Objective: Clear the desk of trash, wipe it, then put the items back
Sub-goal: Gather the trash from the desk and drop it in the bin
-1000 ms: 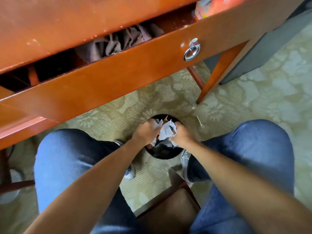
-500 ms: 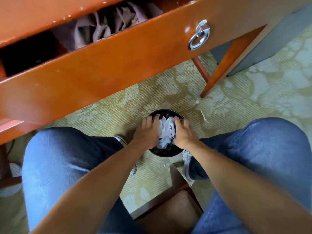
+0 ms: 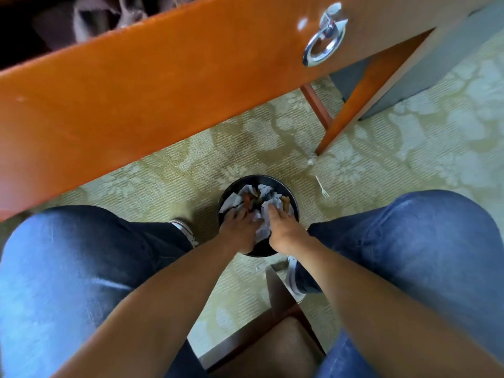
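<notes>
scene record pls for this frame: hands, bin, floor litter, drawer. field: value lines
left hand: in the bin, pressing down on crumpled paper, fingers hidden in it
right hand: in the bin, pressing on the paper beside the left
bin: black, round, on the carpet between the feet
crumpled paper: white, fills the bin to near the rim, some brown scraps mixed in
plastic fork: white, on the carpet right of the bin, apart from it
drawer: open, ring pull on its front, dark cloth inside

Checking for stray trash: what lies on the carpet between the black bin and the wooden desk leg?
A small white plastic fork on the carpet, head view.
</notes>
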`<state>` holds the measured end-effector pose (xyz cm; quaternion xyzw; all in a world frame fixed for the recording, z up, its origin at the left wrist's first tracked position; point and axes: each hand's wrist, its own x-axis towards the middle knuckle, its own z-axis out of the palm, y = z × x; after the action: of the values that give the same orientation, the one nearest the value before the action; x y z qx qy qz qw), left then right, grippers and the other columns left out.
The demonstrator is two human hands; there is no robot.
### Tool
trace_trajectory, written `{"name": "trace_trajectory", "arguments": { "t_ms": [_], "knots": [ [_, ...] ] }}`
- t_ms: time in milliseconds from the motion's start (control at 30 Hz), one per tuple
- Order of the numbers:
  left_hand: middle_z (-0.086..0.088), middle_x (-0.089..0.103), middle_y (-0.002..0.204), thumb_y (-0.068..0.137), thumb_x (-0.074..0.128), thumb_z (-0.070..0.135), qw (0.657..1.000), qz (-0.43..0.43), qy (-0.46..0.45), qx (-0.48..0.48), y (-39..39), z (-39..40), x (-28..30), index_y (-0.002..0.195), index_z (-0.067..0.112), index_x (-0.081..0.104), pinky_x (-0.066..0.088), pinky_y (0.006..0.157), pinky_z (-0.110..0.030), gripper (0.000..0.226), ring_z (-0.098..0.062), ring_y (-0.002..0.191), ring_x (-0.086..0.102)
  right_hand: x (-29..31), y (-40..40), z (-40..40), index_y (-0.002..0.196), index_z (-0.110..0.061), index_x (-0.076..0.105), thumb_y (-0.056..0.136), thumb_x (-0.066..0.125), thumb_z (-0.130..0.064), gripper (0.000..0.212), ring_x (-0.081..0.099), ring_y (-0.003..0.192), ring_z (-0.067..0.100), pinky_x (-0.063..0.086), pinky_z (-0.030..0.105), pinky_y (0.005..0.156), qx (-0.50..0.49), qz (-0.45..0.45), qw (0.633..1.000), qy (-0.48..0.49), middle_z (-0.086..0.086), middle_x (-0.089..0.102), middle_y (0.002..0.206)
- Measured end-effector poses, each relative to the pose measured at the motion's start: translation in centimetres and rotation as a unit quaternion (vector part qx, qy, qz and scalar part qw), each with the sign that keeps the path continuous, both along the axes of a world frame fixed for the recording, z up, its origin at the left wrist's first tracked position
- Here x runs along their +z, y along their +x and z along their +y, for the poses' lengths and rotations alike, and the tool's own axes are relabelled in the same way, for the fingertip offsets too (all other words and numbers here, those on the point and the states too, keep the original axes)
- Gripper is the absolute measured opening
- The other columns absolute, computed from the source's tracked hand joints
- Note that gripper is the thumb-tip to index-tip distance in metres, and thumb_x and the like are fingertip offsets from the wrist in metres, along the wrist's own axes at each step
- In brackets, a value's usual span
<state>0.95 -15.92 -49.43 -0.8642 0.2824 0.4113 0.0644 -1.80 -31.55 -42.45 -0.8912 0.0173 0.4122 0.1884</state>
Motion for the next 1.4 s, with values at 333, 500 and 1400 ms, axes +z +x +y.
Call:
{"name": "trace_trajectory", "arguments": {
  "t_ms": [333, 500, 1400],
  "knots": [
    [-0.019, -0.012, 0.17, 0.108, 0.045, 0.038, 0.988, 0.068, 0.138, -0.002, 0.8, -1.7, -0.1, 0.166, 0.018, 0.003, 0.001, 0.126, -0.059, 0.075, -0.041, 0.156, -0.016, 0.6, -1.0, 0.5, 0.164, -0.013, 0.002, 0.1, 0.052, -0.01, 0.081, 0.027, 0.149, 0.037, 0.04, 0.046, 0.112, 0.017, -0.036, 0.999, -0.026, 0.009, 0.002, 0.171],
    [-0.013, 0.014, 0.166, 0.099, 0.06, 0.039, 0.997, -0.067, 0.036, 0.02, 0.8, 0.2, 2.5, 0.162, 0.024, 0.016, 0.024, 0.12, -0.048, 0.078, -0.036, 0.152, 0.019, 1.1, -0.1, 1.8, 0.161, -0.011, 0.016, 0.099, 0.054, -0.016, 0.073, 0.016, 0.155, 0.035, 0.037, 0.047, 0.117, -0.022, -0.064, 0.997, -0.049, 0.015, 0.017, 0.168],
    [-0.004, 0.07, 0.115, 0.088, 0.059, 0.018, 0.693, -0.639, -0.279, 0.185, -11.5, 20.4, 41.6, 0.129, 0.008, 0.065, 0.054, 0.085, -0.039, 0.044, -0.026, 0.106, 0.065, 27.6, -4.2, 15.9, 0.137, -0.017, 0.063, 0.085, 0.073, -0.005, 0.054, 0.051, 0.13, 0.013, 0.043, 0.04, 0.112, 0.016, -0.583, 0.764, 0.277, -0.004, 0.062, 0.136]
  ]
}}
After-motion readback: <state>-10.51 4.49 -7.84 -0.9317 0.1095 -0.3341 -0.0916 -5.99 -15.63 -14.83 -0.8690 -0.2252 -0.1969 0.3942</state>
